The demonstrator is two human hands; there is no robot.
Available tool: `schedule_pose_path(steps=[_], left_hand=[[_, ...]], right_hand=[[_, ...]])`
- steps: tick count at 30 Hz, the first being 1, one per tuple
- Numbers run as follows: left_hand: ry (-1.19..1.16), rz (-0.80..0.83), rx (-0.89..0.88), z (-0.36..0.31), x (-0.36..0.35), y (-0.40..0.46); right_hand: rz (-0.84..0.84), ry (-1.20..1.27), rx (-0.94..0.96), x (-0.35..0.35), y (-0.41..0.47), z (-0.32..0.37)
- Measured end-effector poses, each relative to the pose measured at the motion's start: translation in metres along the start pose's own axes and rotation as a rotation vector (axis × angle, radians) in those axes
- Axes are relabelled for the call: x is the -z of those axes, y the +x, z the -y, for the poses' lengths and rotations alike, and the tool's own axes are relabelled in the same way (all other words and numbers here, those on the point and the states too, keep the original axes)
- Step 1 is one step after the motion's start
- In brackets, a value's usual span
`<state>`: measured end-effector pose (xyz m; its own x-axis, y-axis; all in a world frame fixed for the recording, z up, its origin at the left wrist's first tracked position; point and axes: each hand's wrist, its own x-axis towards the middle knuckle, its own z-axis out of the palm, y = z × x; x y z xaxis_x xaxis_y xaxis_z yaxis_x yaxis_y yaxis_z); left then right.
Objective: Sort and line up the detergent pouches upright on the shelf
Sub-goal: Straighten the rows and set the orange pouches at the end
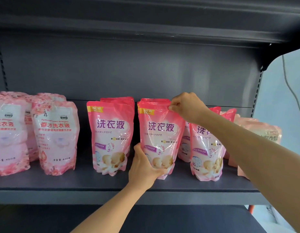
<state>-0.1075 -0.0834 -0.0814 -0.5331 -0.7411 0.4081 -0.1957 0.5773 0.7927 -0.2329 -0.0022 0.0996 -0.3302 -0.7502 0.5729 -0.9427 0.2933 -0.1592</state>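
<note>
upper shelf [146, 22] overhead | cable [290, 88] hanging right | lower shelf [179, 219]

pink detergent pouches [110, 137] | upright | rowed on grey shelf [112, 182]

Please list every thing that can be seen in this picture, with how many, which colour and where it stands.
Pale pink pouches: at least four, pale pink with flower print, upright at the left of the shelf, in front and back rows.
Bright pink pouches: about seven, bright pink with purple writing, upright in the middle; some stand behind others, so the count is not sure.
Held pouch: one, bright pink, front row, centre.
Peach pouches: at least two, peach pink, far right, partly hidden by the arm.
Shelf: one, dark grey, bears all pouches.
Cable: one, dark, hanging at right.
Left hand: grip on the held pouch's lower left corner.
Right hand: pinches its top edge.
</note>
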Motion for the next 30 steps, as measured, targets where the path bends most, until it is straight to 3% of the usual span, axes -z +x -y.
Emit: schedule_pose_path(steps=[7, 14, 17, 23, 30], left_hand=[[0.047, -0.025, -0.046, -0.003, 0.009, -0.010], [0.225, -0.286, -0.379, -0.033, 0.008, -0.029], [0.173, -0.205, -0.467, -0.053, -0.005, -0.032], [-0.019, 0.067, -0.298, -0.078, -0.063, -0.029], [-0.132, 0.097, -0.073, -0.080, -0.114, -0.014]], right_hand=[[-0.079, -0.009, 0.104, 0.022, -0.017, -0.005], [-0.108, 0.029, -0.006, 0.054, -0.057, -0.045], [-0.023, -0.028, 0.011, 0.061, -0.070, -0.060], [-0.026, -0.068, 0.055, 0.059, -0.071, -0.089], [-0.060, 0.041, 0.064, 0.048, -0.055, -0.098]])
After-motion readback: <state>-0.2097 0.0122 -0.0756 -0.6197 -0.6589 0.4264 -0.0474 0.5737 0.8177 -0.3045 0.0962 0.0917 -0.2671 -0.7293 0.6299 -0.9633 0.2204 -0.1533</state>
